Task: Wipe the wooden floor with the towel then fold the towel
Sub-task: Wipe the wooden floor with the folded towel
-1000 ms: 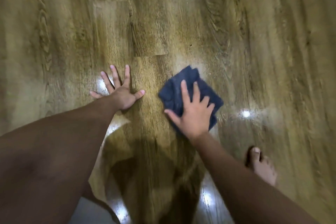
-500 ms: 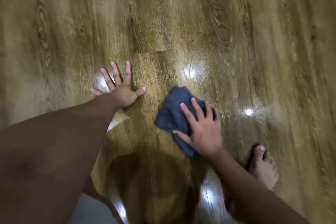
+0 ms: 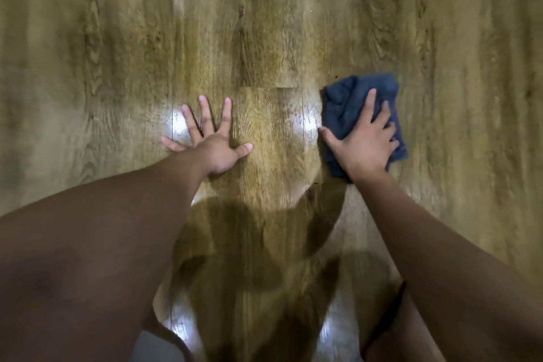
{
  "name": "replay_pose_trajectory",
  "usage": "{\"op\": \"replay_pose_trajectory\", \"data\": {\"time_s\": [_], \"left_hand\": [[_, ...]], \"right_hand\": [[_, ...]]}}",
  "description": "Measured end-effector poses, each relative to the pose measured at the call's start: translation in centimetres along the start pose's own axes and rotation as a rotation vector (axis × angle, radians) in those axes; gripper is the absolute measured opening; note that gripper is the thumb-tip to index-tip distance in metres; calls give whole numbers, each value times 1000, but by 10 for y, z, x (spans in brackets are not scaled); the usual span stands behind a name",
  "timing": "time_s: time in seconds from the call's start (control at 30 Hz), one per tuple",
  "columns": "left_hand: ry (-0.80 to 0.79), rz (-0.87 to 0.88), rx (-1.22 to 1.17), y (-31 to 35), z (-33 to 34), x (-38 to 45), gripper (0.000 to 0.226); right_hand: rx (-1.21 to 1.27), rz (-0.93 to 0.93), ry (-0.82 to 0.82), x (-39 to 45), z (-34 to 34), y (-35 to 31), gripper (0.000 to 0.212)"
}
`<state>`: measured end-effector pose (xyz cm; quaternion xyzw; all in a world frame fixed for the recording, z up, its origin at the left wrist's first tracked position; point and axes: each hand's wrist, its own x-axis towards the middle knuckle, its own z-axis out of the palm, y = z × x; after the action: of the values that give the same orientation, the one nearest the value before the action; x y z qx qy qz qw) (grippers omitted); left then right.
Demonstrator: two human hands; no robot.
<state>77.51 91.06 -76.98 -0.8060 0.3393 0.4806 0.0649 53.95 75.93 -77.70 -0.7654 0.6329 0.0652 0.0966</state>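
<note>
A person leans over a glossy brown wood-grain plank floor, both bare arms reaching forward from the lower edge of the view. The left hand lies flat on the boards with all five fingers spread wide, palm down, holding nothing. The right hand presses down on a crumpled dark blue terry towel, its fingers fairly straight and fanned over the cloth, the thumb stretched out to the towel's left edge, where it meets the floor.

The towel sits bunched rather than flat, right of the view's centre, with its far and right borders showing past the fingers and its near corner tucked under the wrist. A stretch of bare boards separates it from the left hand; the two are well apart.

Open floor runs on every side: a broad band of planks beyond both hands up to the top edge, more to the far left and far right, and a shadowed strip between the forearms toward the person. No floor edge or wall shows.

Counted: one towel, two hands, two forearms. Several bright patches of reflected light gleam on the boards, one beside the left hand, one just left of the towel, and others near the bottom edge. The dark shadow of the person falls across the planks between the arms.
</note>
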Motion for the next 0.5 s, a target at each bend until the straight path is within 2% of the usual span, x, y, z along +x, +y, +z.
{"op": "replay_pose_trajectory", "data": {"time_s": [0.13, 0.27, 0.33, 0.37, 0.43, 0.5], "left_hand": [[5, -5, 6, 2, 0, -2, 103], [12, -13, 31, 4, 0, -5, 101], [10, -20, 44, 6, -1, -6, 101], [5, -19, 43, 6, -2, -6, 101], [-9, -14, 33, 6, -3, -7, 102], [-16, -11, 32, 5, -4, -8, 102]], "right_hand": [[-107, -141, -60, -54, 4, -17, 110], [-45, -380, -250, -130, 3, -39, 106], [182, -473, -414, -170, 0, -42, 103], [407, -451, -561, -187, -4, -42, 99], [932, -289, -912, -210, -13, -37, 80], [1106, -181, -1061, -201, -21, -18, 57]]}}
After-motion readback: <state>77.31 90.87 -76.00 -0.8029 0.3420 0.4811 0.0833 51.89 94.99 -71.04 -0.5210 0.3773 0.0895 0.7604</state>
